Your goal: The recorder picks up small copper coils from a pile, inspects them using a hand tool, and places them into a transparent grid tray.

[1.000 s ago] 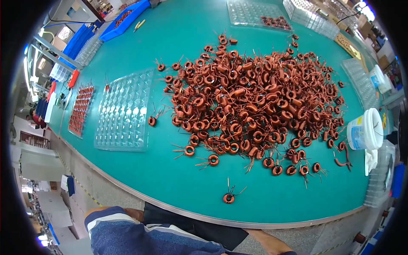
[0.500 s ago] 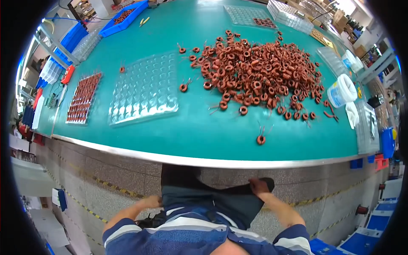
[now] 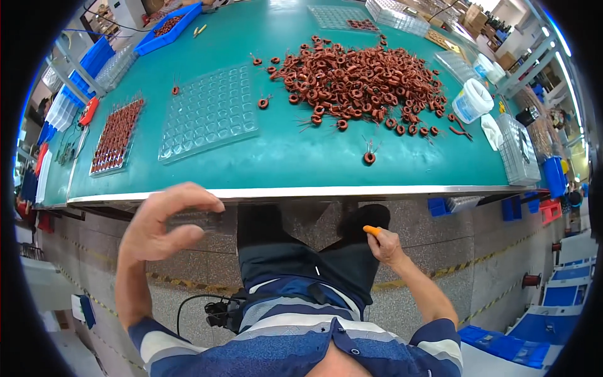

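My left hand (image 3: 164, 227) is raised at the table's front edge, its thumb and curved fingers apart with nothing between them. Above my right thigh, my right hand (image 3: 387, 246) is closed around a small orange object (image 3: 372, 230); only its rounded end shows, so I cannot tell its kind. On the green table (image 3: 295, 164) lies a large pile of copper-wound ring coils (image 3: 370, 88) with thin wire leads. One single coil (image 3: 369, 158) sits apart near the front edge. To the left are a clear tray (image 3: 207, 116) with round pockets and a tray filled with coils (image 3: 117, 135).
A blue bin (image 3: 164, 34) holding coils stands at the far left, with yellow-handled tweezers or pliers (image 3: 200, 30) beside it. On the right are a white tub (image 3: 472, 102), a white cloth (image 3: 492, 131) and stacked clear trays (image 3: 520, 151). The metal table edge (image 3: 352, 191) runs before me.
My left hand has risen from beside my hip to the table edge. My right hand has come up slightly, now showing the orange object. The view has shifted, with the table appearing higher.
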The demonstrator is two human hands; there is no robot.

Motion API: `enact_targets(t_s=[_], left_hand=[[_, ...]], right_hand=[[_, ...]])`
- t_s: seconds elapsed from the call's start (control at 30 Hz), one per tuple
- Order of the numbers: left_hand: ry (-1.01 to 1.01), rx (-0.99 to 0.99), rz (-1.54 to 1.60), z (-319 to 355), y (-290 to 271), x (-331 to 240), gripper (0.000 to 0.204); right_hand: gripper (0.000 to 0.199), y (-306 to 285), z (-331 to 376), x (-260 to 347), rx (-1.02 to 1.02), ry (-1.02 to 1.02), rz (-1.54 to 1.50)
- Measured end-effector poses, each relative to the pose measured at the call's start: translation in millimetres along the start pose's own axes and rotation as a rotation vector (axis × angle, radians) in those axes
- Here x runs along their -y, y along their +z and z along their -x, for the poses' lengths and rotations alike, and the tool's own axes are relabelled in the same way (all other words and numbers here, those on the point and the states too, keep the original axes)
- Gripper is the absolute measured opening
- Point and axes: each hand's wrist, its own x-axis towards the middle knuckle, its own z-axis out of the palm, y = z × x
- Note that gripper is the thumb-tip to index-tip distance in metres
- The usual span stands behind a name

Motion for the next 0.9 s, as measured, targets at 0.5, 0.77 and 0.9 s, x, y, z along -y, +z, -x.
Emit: enact_targets(t_s=[0.5, 0.77, 0.9], left_hand=[[-1.282, 0.572, 0.183, 88.5, 215.9, 434.8, 0.038], [-0.975, 0.826, -0.047, -16.7, 232.8, 535.4, 0.039], [-0.850, 0.876, -0.154, -3.5, 208.7, 524.8, 0.039]], right_hand=[[0.026, 142.3, 282.1, -110.1, 0.186, 1.240, -0.268], [0.026, 160.3, 114.0, -228.7, 0.351, 1.080, -0.152], [0.027, 143.7, 14.1, -264.6, 0.454, 0.931, -0.109]])
